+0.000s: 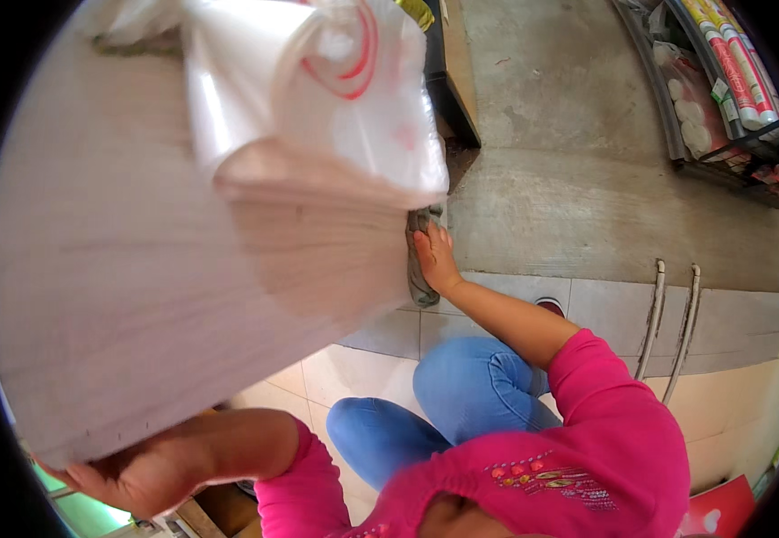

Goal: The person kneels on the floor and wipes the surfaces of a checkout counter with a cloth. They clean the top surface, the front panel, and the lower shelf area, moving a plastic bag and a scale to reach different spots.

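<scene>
A broad pale wood-grain panel fills the left side, close to the camera and blurred. At its right edge my right hand holds a folded grey-green cloth, thumb and fingers over it. My left hand is at the panel's near left corner, touching or just under the edge; part of it is hidden, so its grip is unclear. A shiny, translucent plastic bag with red print lies crumpled on the panel's far part, its edge hanging over near the cloth.
Beyond the panel stands a black-sided piece of furniture with a wooden edge. At the far right a black wire rack holds wrapped rolls and packets. Two metal bars stand out from the tiled step. My bent knees are below the panel.
</scene>
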`<state>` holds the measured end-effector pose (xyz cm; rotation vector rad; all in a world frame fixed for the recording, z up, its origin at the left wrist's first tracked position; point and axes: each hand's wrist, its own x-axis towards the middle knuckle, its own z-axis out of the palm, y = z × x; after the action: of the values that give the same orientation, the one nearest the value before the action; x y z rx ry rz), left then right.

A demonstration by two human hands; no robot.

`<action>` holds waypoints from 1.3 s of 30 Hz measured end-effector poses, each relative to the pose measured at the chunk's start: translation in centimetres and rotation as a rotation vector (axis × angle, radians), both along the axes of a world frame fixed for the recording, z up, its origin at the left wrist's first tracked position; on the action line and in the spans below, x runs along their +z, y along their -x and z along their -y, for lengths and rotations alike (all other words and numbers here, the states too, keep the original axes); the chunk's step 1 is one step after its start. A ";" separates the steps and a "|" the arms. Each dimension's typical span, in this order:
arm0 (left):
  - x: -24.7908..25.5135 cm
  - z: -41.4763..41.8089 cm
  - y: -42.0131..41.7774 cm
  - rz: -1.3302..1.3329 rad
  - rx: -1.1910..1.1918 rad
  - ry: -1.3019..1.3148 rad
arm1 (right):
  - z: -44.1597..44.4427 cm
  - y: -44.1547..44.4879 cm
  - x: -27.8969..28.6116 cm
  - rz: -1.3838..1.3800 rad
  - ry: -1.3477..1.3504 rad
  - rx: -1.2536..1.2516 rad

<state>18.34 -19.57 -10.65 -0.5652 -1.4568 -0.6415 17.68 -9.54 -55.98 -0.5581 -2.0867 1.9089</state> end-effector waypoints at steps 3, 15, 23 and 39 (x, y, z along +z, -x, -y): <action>0.6 1.7 -1.1 -0.044 0.111 0.081 | -1.1 1.8 -2.0 0.072 0.114 -0.009; 1.5 -4.3 -3.4 -0.067 -0.287 -0.023 | -13.4 22.3 -14.4 0.254 -0.109 -0.010; 2.6 -0.4 -3.1 -0.126 0.285 0.200 | -6.6 13.8 -18.9 0.357 0.200 -0.049; -2.6 -1.7 2.8 0.147 0.008 -0.121 | 0.6 0.8 -4.6 0.648 0.411 0.126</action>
<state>15.50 -17.91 -13.24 -0.4248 -1.5444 -0.7732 16.83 -10.15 -60.58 -1.3129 -2.0938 2.5001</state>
